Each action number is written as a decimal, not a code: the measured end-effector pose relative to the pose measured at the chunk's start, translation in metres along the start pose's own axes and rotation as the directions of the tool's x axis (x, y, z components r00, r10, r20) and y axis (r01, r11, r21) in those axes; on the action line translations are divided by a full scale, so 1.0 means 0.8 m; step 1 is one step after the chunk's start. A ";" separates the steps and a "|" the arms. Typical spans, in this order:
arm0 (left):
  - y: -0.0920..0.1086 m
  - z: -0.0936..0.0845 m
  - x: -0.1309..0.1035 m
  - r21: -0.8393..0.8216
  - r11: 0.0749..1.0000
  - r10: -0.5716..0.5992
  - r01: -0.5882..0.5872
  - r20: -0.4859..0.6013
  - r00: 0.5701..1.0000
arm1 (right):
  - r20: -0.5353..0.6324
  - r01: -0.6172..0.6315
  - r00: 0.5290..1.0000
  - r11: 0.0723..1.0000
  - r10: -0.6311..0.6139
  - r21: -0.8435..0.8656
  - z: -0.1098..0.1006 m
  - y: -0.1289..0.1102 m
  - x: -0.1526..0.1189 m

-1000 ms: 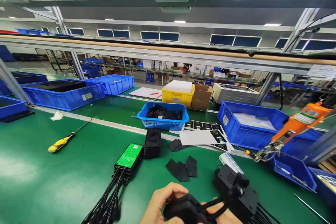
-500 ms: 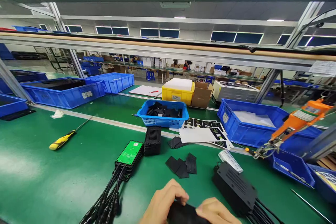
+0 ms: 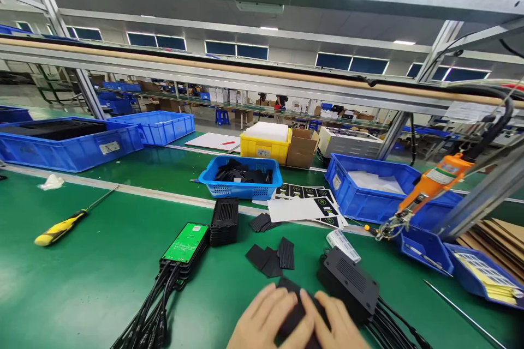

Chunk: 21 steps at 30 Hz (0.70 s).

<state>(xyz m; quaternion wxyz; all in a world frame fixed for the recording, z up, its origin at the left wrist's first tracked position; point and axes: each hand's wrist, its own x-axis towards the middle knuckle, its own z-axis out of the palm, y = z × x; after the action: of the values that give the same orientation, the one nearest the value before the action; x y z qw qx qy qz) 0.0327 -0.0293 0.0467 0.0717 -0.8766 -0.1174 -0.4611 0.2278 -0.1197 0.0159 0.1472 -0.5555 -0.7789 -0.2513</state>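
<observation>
Head camera shows my left hand [image 3: 266, 319] and right hand [image 3: 333, 322] low in the middle, side by side, palms down, fingers stretched forward and close together. Both press flat on a black ribbed plastic cover [image 3: 295, 305] that lies on the green desk [image 3: 82, 283]. It sits just beside a black rectangular box with cables [image 3: 350, 283], near my right hand. Some flat black ribbed pieces [image 3: 270, 256] lie a little further away. A green circuit board [image 3: 185, 241] rests on a black housing to the left. Its white label is too small for me to read.
</observation>
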 end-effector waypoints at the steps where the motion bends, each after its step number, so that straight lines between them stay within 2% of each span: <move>1: -0.011 -0.006 -0.003 0.049 0.999 -0.005 0.001 0.068 0.998 | 0.017 -0.004 1.000 1.000 0.004 -0.020 -0.008 0.017 -0.001; 3: -0.040 -0.017 -0.015 0.197 0.976 -0.124 0.092 0.158 0.980 | -0.005 -0.113 0.994 0.988 0.114 -0.108 -0.018 0.058 -0.010; 5: -0.075 -0.027 -0.033 0.396 0.877 -0.363 0.274 0.170 0.916 | -0.041 -0.214 0.977 0.964 0.211 -0.157 -0.015 0.096 -0.025; 7: -0.110 -0.036 -0.050 0.595 0.699 -0.574 0.398 0.134 0.808 | -0.033 -0.270 0.963 0.949 0.268 -0.161 -0.002 0.121 -0.044; 9: -0.139 -0.044 -0.064 0.734 0.516 -0.737 0.441 0.117 0.666 | -0.023 -0.298 0.954 0.940 0.298 -0.166 0.013 0.132 -0.059; 10: -0.151 -0.047 -0.069 0.772 0.454 -0.796 0.444 0.126 0.593 | -0.017 -0.299 0.954 0.939 0.301 -0.170 0.018 0.133 -0.064; 12: -0.166 -0.053 -0.077 0.794 0.395 -0.872 0.463 0.166 0.461 | -0.006 -0.285 0.957 0.941 0.289 -0.180 0.021 0.130 -0.066; 13: -0.170 -0.055 -0.079 0.789 0.384 -0.892 0.480 0.183 0.414 | -0.014 -0.270 0.962 0.943 0.273 -0.193 0.019 0.127 -0.064; 15: -0.176 -0.058 -0.083 0.775 0.364 -0.913 0.517 0.189 0.360 | -0.053 -0.242 0.970 0.943 0.236 -0.229 0.012 0.120 -0.053; 17: -0.179 -0.061 -0.085 0.769 0.333 -0.926 0.545 0.159 0.341 | -0.103 -0.241 0.969 0.944 0.223 -0.226 0.007 0.111 -0.041; 19: -0.182 -0.065 -0.086 0.760 0.311 -0.933 0.570 0.132 0.334 | -0.113 -0.239 0.968 0.964 0.226 -0.119 0.011 0.097 -0.032; 21: -0.183 -0.072 -0.086 0.745 0.288 -0.938 0.602 0.094 0.332 | -0.103 -0.217 0.970 0.974 0.222 0.057 0.023 0.074 -0.026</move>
<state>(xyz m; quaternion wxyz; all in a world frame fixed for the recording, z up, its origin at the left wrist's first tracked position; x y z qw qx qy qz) -0.0906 0.0883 0.0247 0.0587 -0.7050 -0.6981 -0.1104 0.2909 -0.1106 0.0035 0.2288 -0.6203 -0.7088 -0.2459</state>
